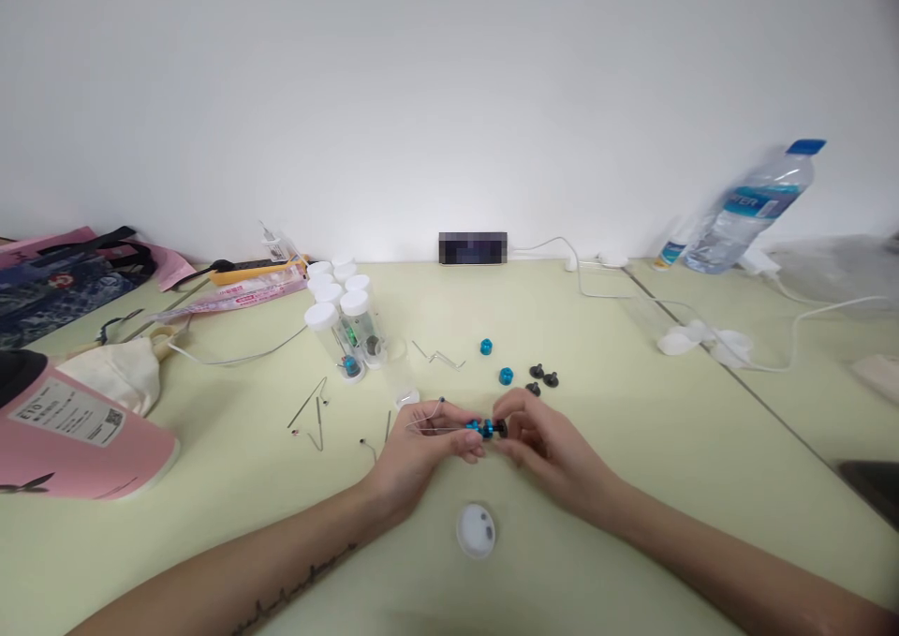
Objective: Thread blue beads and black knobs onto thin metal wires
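Near the middle of the table, my left hand [439,437] pinches a small blue metal part [484,427], from which thin metal wires extend leftward over the fingers. My right hand [544,439] grips a black knob-like piece [501,427] at the right end of the blue part; whether the two are joined cannot be told. Beyond the hands lie two loose blue knobs, the far one [486,347] and the near one [507,376]. Black disc-headed screws [552,379] rest beside them. Below the hands sits a small white lid [476,531] with dark round bits in it.
White-capped clear tubes [355,303] stand at the back left, with an open clear tube [404,378] nearer. Bent wire pieces [319,416] and hex keys [439,357] lie about. A pink cup [91,430] is at left, a water bottle [755,210] at back right, and a phone-like device [473,248] against the wall.
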A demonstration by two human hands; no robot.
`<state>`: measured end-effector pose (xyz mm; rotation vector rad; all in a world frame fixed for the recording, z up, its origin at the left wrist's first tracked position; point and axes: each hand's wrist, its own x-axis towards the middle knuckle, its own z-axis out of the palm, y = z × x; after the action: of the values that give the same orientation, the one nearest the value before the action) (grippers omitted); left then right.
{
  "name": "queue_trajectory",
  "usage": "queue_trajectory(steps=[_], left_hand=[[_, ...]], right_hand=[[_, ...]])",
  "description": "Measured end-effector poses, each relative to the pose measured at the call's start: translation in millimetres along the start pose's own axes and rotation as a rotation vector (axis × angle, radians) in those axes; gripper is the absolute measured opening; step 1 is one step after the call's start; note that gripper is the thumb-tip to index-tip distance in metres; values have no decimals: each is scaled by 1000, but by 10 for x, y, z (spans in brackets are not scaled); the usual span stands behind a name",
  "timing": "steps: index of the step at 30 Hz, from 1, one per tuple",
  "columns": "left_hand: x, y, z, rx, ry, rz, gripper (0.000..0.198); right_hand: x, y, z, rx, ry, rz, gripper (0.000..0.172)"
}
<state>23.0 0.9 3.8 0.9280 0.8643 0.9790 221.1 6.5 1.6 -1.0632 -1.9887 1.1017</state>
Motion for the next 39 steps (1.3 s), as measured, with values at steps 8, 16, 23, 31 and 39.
queue_trajectory(steps=[8,16,23,31,39], left_hand=[[3,-5,0,3,-5,2,17],[8,-4,2,-7,-11,12,15],[3,-8,-1,1,-47,8,16],[10,-21,-10,-26,9,28,16],[14,-13,-9,-18,7,17,17]], right_hand=[[0,-17,-27,-16,-11,11,26],[-3,-9,-3,-21,-36,48,11],[-5,-17,-40,-96,-69,-5,42],[-47,-46,-57,76,59,-102,39],[-45,-37,-57,56,51,-39,43]])
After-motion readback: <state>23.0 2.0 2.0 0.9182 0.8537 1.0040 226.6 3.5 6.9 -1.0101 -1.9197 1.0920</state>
